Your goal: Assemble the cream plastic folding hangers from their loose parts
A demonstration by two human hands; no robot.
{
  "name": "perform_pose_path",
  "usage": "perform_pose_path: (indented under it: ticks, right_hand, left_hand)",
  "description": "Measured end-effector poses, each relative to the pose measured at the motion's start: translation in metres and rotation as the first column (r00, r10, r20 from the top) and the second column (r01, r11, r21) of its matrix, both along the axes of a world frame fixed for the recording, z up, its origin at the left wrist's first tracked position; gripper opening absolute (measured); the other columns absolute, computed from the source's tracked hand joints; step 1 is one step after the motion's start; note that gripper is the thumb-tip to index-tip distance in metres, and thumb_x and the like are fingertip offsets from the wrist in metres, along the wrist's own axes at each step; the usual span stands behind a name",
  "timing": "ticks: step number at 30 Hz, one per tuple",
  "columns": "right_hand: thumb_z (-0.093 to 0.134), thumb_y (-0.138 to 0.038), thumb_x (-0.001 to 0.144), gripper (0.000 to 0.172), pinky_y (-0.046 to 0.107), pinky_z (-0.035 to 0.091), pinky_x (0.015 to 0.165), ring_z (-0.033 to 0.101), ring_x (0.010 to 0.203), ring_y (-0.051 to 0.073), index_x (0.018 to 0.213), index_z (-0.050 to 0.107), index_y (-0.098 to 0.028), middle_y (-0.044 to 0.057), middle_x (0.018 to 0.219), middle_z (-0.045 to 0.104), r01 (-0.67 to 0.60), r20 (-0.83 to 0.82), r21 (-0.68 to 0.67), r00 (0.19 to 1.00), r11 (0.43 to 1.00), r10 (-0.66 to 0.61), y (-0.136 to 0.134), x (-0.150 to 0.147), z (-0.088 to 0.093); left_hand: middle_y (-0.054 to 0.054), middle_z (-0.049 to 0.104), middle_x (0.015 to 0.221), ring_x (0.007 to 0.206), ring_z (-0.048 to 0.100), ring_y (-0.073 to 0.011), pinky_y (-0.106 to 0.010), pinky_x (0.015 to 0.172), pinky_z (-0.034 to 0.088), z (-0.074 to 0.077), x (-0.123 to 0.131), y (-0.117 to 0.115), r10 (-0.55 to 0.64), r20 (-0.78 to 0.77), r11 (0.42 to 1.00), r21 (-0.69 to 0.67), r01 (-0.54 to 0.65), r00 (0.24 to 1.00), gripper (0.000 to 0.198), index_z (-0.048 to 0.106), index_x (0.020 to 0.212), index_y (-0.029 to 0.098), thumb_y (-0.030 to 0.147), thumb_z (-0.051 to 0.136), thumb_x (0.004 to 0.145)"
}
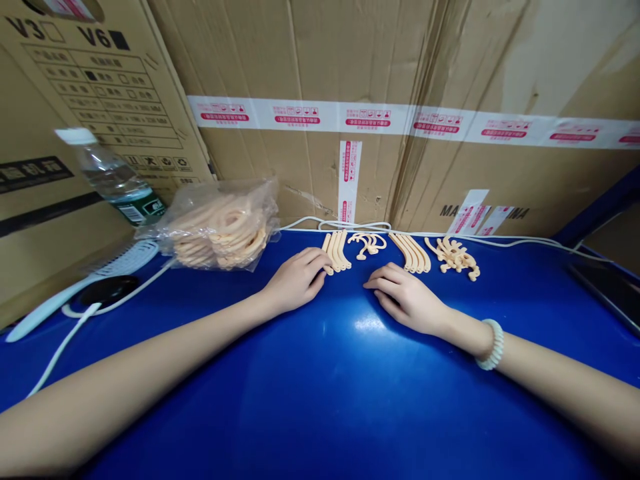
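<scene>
Fingers [318, 257] of left hand [295, 280] lie slack against the tubes [337, 251] (long axes pointing straight away); right hand [407, 297] flat, empty.

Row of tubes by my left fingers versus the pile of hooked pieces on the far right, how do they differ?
The row of tubes holds long, gently curved pieces laid neatly side by side; the pile of hooked pieces holds short, curled ones in a jumble. The left hand has fingertips at the tubes' near ends; the right hand lies apart from the pile. Both are peach-coloured and lie on the blue table.
</scene>
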State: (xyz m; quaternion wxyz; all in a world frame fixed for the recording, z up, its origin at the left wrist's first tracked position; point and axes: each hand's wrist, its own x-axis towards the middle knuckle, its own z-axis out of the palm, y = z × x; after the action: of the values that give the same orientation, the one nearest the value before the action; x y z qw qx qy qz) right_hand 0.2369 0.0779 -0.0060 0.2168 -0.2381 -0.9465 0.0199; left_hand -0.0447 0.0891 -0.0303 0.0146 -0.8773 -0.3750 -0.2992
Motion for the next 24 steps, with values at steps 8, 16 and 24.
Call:
perform_pose_path:
  ticks: [8,16,24]
  right_hand:
    - [0.044,-0.013,0.097,0.028,0.045,0.054,0.090,0.059,0.099,0.025,0.114,0.065,-0.013,0.014,0.108,0.066,-0.002,0.000,0.006,1.000,1.000,0.002,0.0005,-0.0004,0.0003]
    - [0.044,-0.012,0.096,0.028,0.045,0.053,0.091,0.059,0.100,0.024,0.114,0.065,-0.013,0.014,0.108,0.067,0.005,-0.001,0.007,1.000,1.000,-0.005,0.0000,0.0002,0.0002]
    - [0.046,-0.016,0.097,0.025,0.044,0.052,0.089,0.060,0.099,0.025,0.114,0.064,-0.014,0.014,0.106,0.068,0.095,0.000,0.040,0.995,0.995,-0.095,0.0009,-0.0009,0.0005]
  left_hand:
    - [-0.010,0.066,0.115,0.112,0.058,-0.0276,-0.046,0.097,0.051,0.0014,-0.0003,-0.0006,0.044,-0.038,0.998,-0.038,-0.045,0.998,0.021,0.060,0.107,0.017,0.011,0.048,0.091]
    - [-0.010,0.064,0.114,0.111,0.056,-0.0273,-0.045,0.096,0.050,0.0012,-0.0005,-0.0001,0.038,-0.046,0.998,-0.047,-0.040,0.998,0.021,0.059,0.107,0.017,0.011,0.045,0.093]
    - [-0.010,0.062,0.114,0.109,0.055,-0.0260,-0.046,0.096,0.049,0.0025,0.0003,0.0000,0.023,-0.055,0.996,-0.080,-0.027,0.998,0.024,0.061,0.109,0.018,0.011,0.044,0.094]
